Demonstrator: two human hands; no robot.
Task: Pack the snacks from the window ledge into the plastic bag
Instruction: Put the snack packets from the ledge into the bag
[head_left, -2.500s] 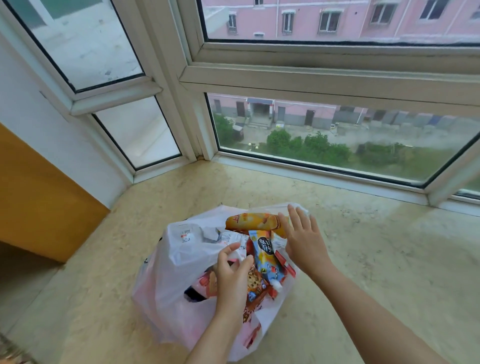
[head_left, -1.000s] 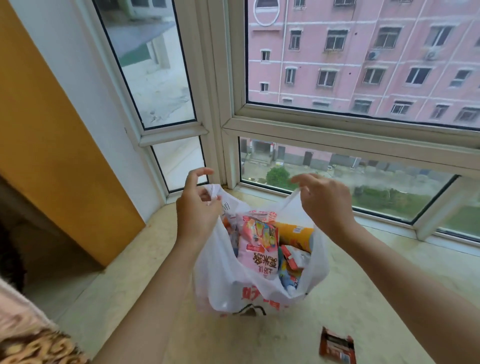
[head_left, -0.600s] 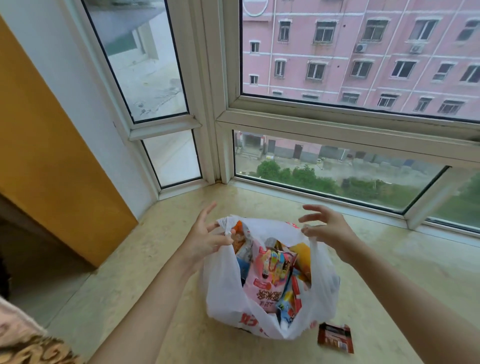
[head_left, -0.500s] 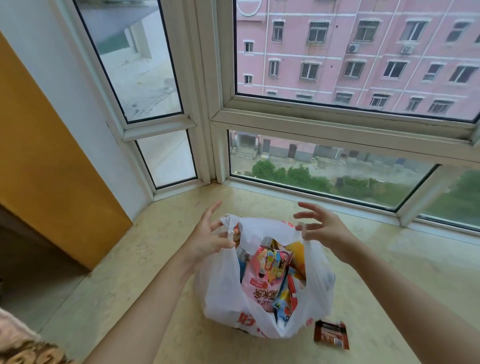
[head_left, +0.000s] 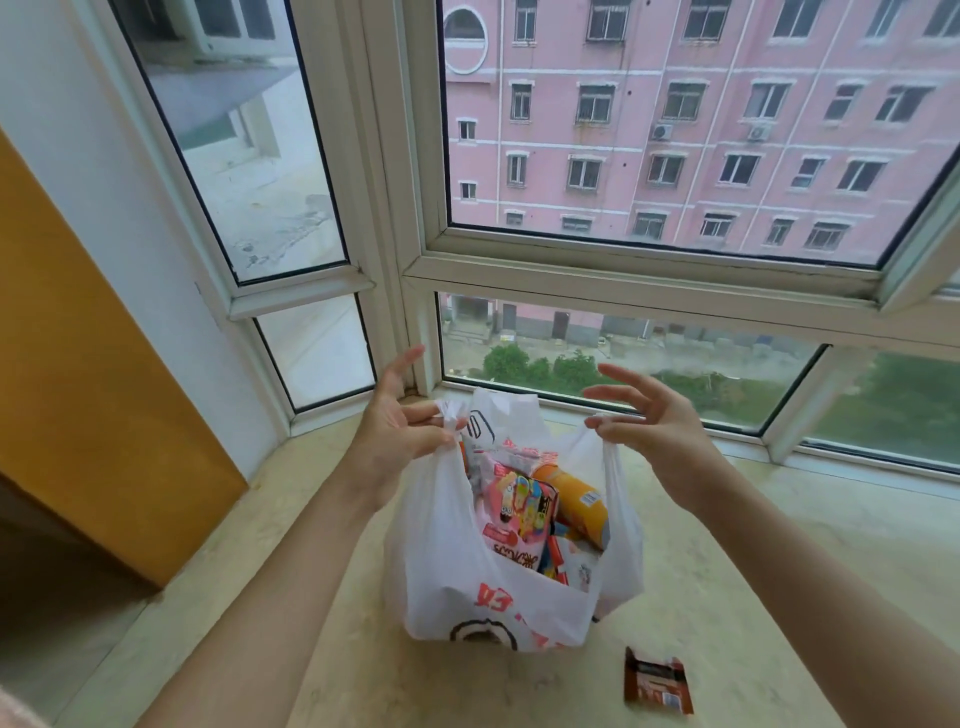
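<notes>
While the plastic bag (head_left: 498, 587) is pinched at its handles by the left hand (head_left: 400, 436) and right hand (head_left: 654, 431), remaining fingers splayed, the brown snack packet (head_left: 657, 680) is seen loose on the ledge (head_left: 779, 545), below and nearer the right hand.

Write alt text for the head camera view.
Two hands, left hand and right hand, pinch the handles of a white plastic bag full of snacks on a stone window ledge. One brown snack packet lies outside it.

Pink building (head_left: 675, 130) outside; orange panel (head_left: 78, 364) (left side).
</notes>
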